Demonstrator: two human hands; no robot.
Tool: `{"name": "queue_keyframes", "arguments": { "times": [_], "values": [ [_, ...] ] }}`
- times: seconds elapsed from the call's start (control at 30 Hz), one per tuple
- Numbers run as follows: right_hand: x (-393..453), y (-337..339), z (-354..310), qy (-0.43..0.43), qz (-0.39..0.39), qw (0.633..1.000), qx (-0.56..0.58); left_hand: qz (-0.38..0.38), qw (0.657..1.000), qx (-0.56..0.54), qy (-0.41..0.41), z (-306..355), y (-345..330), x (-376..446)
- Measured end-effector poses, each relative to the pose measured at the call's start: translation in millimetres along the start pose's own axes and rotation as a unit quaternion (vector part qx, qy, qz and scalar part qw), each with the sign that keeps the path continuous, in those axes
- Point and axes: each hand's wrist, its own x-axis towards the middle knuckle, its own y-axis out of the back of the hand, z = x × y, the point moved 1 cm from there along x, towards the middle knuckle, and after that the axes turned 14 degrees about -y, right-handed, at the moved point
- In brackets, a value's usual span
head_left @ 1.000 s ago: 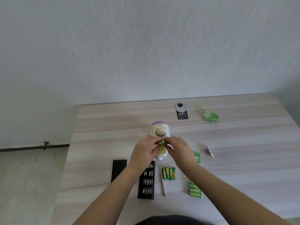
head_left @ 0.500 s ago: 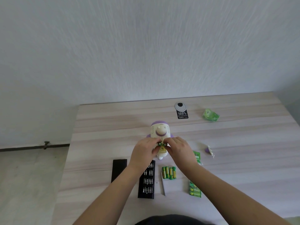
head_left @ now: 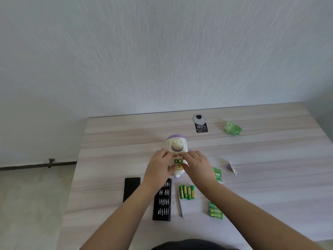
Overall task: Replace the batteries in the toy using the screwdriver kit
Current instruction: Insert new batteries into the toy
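I hold the toy [head_left: 176, 147] on the table [head_left: 270, 159], left hand [head_left: 159, 167] and right hand [head_left: 197, 164] gripping it together; 2 batteries [head_left: 178, 161] sit seated. Next, I judge, comes refitting the cover.

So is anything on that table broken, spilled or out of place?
Nothing looks broken or spilled. The toy lies on its back with its battery bay open, both hands on it. Its small purple cover lies apart to the right, and a crumpled green wrapper sits near the far edge.

Bare forearms, no sleeves; dark garment [head_left: 189, 245] at bottom edge
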Motion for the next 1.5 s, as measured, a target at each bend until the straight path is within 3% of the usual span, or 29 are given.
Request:
{"name": "queue_keyframes", "arguments": {
  "times": [0.27, 0.53, 0.7, 0.8, 0.9, 1.0, 1.17, 1.5],
  "values": [
    [-15.4, 10.9, 21.3, -0.053, -0.015, 0.998, 0.033, 0.001, 1.000, -0.002, 0.011, -0.5, -1.0, -12.4],
    [-50.1, 36.2, 77.0, -0.235, -0.051, 0.966, 0.099, 0.028, 0.997, -0.044, -0.059, 39.8, -10.3, -15.5],
    [-84.0, 40.8, 117.4, -0.365, -0.086, 0.920, 0.112, -0.049, 0.993, -0.060, -0.090, 62.5, -54.9, -19.6],
    [-106.7, 31.9, 138.8, -0.398, -0.148, 0.901, 0.084, -0.157, 0.983, -0.037, -0.087, 74.8, -82.9, -25.1],
    [-122.4, 19.0, 151.3, -0.392, -0.234, 0.888, 0.058, -0.309, 0.949, -0.035, -0.054, 83.2, -106.4, -34.2],
    [-129.3, 13.9, 153.1, -0.366, -0.292, 0.882, 0.062, -0.361, 0.931, -0.055, -0.015, 90.6, -126.4, -44.0],
    [-129.6, 9.7, 151.1, -0.328, -0.322, 0.885, 0.075, -0.368, 0.926, -0.070, 0.044, 101.2, -141.7, -43.6],
    [-119.2, 6.9, 161.5, -0.251, -0.360, 0.899, 0.020, -0.359, 0.927, -0.079, 0.070, 102.9, -149.6, -32.7]
  ]
}}
